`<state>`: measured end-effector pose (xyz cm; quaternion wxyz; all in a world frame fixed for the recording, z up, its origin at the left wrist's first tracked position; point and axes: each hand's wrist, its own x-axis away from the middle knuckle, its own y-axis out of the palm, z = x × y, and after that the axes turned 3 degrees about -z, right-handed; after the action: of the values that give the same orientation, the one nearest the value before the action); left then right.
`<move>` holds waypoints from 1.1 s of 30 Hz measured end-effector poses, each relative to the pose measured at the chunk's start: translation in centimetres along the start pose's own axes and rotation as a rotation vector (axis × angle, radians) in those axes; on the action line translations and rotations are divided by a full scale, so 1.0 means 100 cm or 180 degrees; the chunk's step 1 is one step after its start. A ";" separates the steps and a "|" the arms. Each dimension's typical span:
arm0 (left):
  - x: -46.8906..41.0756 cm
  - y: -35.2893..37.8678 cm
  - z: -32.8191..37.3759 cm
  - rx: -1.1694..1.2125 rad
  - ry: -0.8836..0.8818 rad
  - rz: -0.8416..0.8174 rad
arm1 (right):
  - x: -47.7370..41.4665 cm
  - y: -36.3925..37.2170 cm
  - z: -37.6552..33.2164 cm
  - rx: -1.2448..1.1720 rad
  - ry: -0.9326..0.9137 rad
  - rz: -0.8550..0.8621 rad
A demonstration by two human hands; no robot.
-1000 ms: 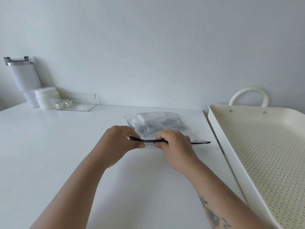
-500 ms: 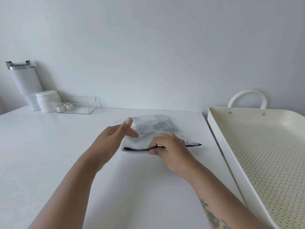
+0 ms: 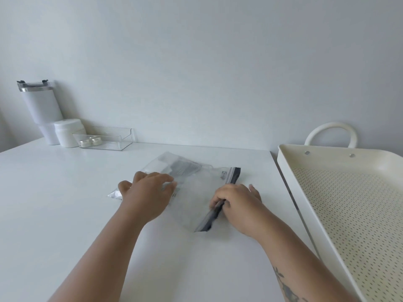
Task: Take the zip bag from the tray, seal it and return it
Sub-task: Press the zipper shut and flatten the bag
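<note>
A clear zip bag [image 3: 194, 188] with dark contents lies flat on the white table [image 3: 65, 203], its black zip strip running along its right side from far to near. My left hand [image 3: 148, 192] rests flat on the bag's left part, fingers spread, pressing it down. My right hand [image 3: 236, 203] pinches the black zip strip about midway along it. The cream perforated tray [image 3: 290, 168] stands to the right of the bag, with nothing in the part I see.
At the back left stand a white tumbler [image 3: 41, 107], a white jar [image 3: 68, 132] and a clear plastic box [image 3: 106, 138] holding two small jars. The tray's loop handle [image 3: 331, 131] rises by the wall. The table's right edge runs alongside the tray.
The bag has been turned and laid flat, so its zip strip now points away from me. My left hand let go of the strip and now presses the bag. My right hand stays on the strip.
</note>
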<state>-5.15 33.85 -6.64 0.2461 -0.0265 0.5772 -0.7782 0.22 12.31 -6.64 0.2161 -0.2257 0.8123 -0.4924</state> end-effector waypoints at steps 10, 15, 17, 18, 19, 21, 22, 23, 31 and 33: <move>0.011 -0.022 0.024 -0.0001 0.0155 0.0227 | 0.000 -0.014 -0.022 0.0210 0.0062 0.0745; 0.006 -0.015 0.015 0.0168 0.0146 0.0291 | 0.000 0.004 -0.048 0.0294 -0.0244 0.0630; 0.004 -0.010 0.010 0.0148 0.0041 0.0070 | 0.000 0.016 -0.047 0.0353 -0.0126 0.0252; 0.004 -0.009 0.008 0.0135 0.0007 -0.0040 | 0.001 0.019 -0.044 0.0376 -0.0044 0.0082; 0.005 -0.008 0.007 0.0109 -0.0009 -0.0152 | 0.001 0.020 -0.041 0.0381 0.0035 -0.0057; 0.007 -0.006 0.007 0.0010 -0.0007 -0.0357 | 0.002 0.020 -0.035 0.0342 0.0160 -0.0290; 0.008 -0.006 0.008 -0.0058 -0.0006 -0.0421 | 0.002 0.019 -0.032 0.0323 0.0215 -0.0410; 0.010 -0.006 0.009 -0.0129 -0.0016 -0.0455 | 0.003 0.017 -0.029 0.0319 0.0265 -0.0521; 0.014 -0.011 0.027 -0.0031 -0.0036 0.0136 | 0.007 -0.004 -0.024 0.0808 0.0719 -0.0275; 0.014 -0.009 0.030 0.0022 0.0080 0.0127 | 0.002 -0.002 -0.029 0.0659 0.0516 0.0186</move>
<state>-5.74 30.84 -5.18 0.2544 -0.0044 0.5780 -0.7754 -1.59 14.14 -5.24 0.1862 -0.1380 0.7782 -0.5837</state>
